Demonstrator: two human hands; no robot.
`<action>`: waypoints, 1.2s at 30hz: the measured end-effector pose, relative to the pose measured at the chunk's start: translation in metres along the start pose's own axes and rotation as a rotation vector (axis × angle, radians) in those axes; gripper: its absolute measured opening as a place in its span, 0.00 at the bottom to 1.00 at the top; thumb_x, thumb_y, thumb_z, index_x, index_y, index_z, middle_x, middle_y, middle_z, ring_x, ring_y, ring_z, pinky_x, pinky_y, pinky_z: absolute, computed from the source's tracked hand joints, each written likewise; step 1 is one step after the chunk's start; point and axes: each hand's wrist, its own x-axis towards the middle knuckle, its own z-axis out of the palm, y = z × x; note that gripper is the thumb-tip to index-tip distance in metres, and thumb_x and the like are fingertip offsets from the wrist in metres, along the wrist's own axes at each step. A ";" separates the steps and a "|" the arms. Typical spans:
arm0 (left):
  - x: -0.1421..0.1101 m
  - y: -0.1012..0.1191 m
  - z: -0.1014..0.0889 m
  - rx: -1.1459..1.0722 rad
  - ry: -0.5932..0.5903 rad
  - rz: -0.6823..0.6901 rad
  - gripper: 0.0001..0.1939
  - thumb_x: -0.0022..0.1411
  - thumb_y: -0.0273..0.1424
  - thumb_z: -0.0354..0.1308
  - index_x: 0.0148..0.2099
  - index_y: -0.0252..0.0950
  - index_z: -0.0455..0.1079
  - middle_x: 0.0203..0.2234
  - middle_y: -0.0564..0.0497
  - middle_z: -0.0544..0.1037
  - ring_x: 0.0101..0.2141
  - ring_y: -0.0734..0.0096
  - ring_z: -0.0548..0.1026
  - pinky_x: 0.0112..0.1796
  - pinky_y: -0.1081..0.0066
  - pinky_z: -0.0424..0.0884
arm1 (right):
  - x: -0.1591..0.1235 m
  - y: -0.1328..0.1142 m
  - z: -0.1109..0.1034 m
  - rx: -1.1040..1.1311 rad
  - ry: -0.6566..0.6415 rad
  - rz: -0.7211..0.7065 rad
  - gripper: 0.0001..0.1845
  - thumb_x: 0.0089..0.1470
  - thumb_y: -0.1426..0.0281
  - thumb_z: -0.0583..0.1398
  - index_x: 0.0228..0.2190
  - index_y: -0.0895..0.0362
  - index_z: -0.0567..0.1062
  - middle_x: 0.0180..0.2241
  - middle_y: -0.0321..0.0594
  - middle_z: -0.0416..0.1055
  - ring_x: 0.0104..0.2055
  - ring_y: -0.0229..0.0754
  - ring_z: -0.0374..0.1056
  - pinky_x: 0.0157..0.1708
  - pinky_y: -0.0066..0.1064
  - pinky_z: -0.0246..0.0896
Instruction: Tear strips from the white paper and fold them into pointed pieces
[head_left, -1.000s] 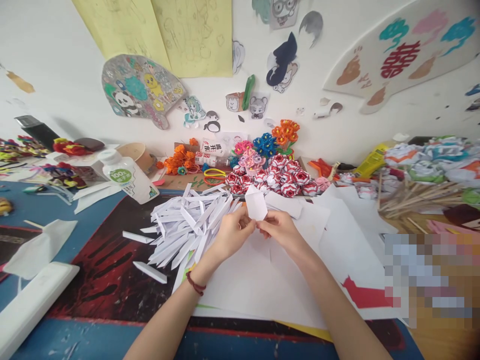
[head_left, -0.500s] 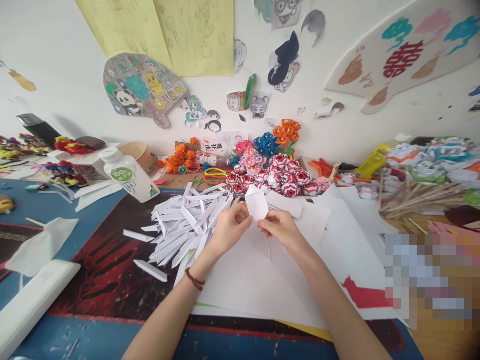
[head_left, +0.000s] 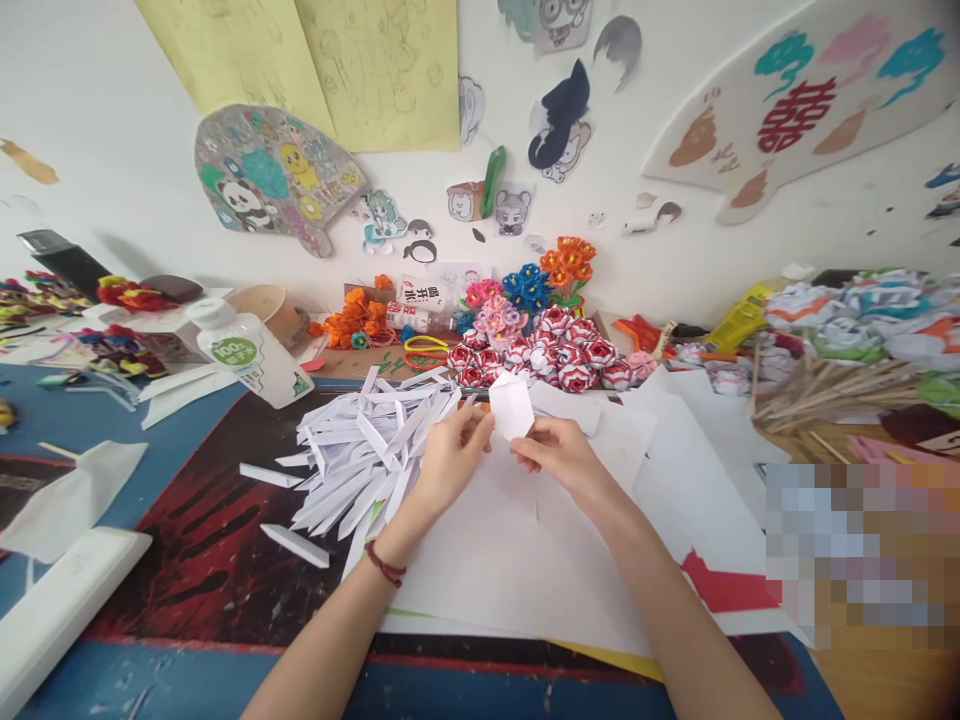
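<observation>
A small piece of white paper, pointed at the top like a folded piece, stands up between my two hands. My left hand is closed, thumb and forefinger pinched at the paper's lower left edge. At the lower right corner, my right hand grips it between thumb and curled fingers. Beneath both hands lie large white sheets. To the left of my left hand is a heap of narrow folded white paper strips, with two strips lying apart from it.
Red-and-white paper flowers sit in a cardboard box behind my hands. A white glue bottle leans at back left; a long white object lies front left. Thin wooden sticks and more paper flowers are piled at right.
The whole view has shifted slightly. My left fingertips have drawn back a little toward the paper's left edge; my right hand keeps its grip.
</observation>
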 end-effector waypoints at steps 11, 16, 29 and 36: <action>-0.002 0.009 0.000 -0.114 -0.094 0.000 0.14 0.62 0.39 0.54 0.31 0.34 0.67 0.21 0.52 0.73 0.23 0.75 0.69 0.25 0.76 0.62 | 0.000 0.004 0.002 -0.036 -0.075 -0.040 0.10 0.46 0.65 0.64 0.28 0.61 0.77 0.24 0.39 0.72 0.24 0.37 0.66 0.25 0.29 0.61; -0.004 0.012 0.000 -0.088 -0.038 0.000 0.14 0.61 0.39 0.55 0.28 0.34 0.66 0.18 0.53 0.72 0.21 0.75 0.68 0.25 0.76 0.61 | 0.000 0.001 0.002 -0.013 -0.068 -0.041 0.10 0.45 0.66 0.64 0.28 0.61 0.76 0.23 0.38 0.71 0.24 0.37 0.65 0.25 0.29 0.62; 0.003 0.003 -0.010 -0.260 0.120 -0.072 0.14 0.60 0.39 0.56 0.27 0.35 0.62 0.16 0.57 0.67 0.18 0.79 0.62 0.22 0.77 0.56 | 0.001 -0.003 -0.002 0.051 0.077 -0.047 0.14 0.46 0.60 0.63 0.28 0.60 0.76 0.22 0.37 0.69 0.21 0.35 0.63 0.22 0.28 0.57; -0.013 0.025 0.007 -0.047 -0.130 0.049 0.13 0.62 0.37 0.54 0.28 0.35 0.68 0.18 0.53 0.72 0.22 0.74 0.68 0.27 0.73 0.62 | -0.002 -0.009 -0.001 0.107 0.067 -0.160 0.19 0.53 0.54 0.58 0.30 0.58 0.74 0.25 0.37 0.67 0.26 0.36 0.60 0.24 0.27 0.54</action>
